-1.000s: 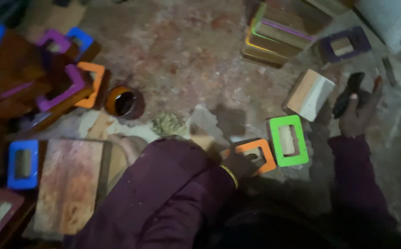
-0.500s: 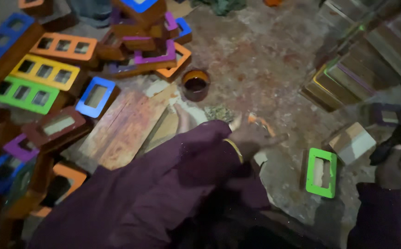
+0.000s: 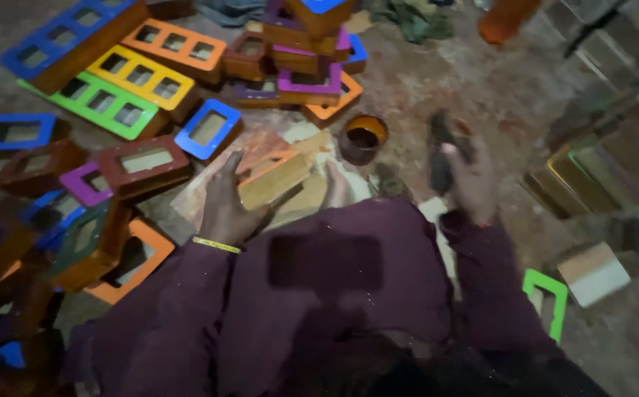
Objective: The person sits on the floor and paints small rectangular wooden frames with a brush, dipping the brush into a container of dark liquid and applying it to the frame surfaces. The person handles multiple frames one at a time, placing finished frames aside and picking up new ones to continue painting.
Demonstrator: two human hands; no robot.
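My left hand (image 3: 230, 207), with a yellow bangle at the wrist, rests on a wooden block with an orange rim (image 3: 274, 179) that lies on a flat wooden board (image 3: 257, 144) in front of me. My right hand (image 3: 465, 176) is raised and blurred, closed around a dark brush-like tool (image 3: 441, 151). A small brown pot of dark liquid (image 3: 362, 138) stands between the two hands. My purple sleeves fill the lower middle of the view.
Many wooden boxes with painted rims lie at the left and top: a green multi-slot frame (image 3: 102, 105), a yellow one (image 3: 143, 76), a blue-rimmed box (image 3: 208, 129), an orange frame (image 3: 130, 259). A green frame (image 3: 545, 300) and pale block (image 3: 593, 273) lie right. Stacked boxes (image 3: 591, 165) stand at right.
The view has swung left toward the pile of boxes. My left hand left the orange piece by the green frame and now lies on the orange-rimmed block. My right hand rose with the tool.
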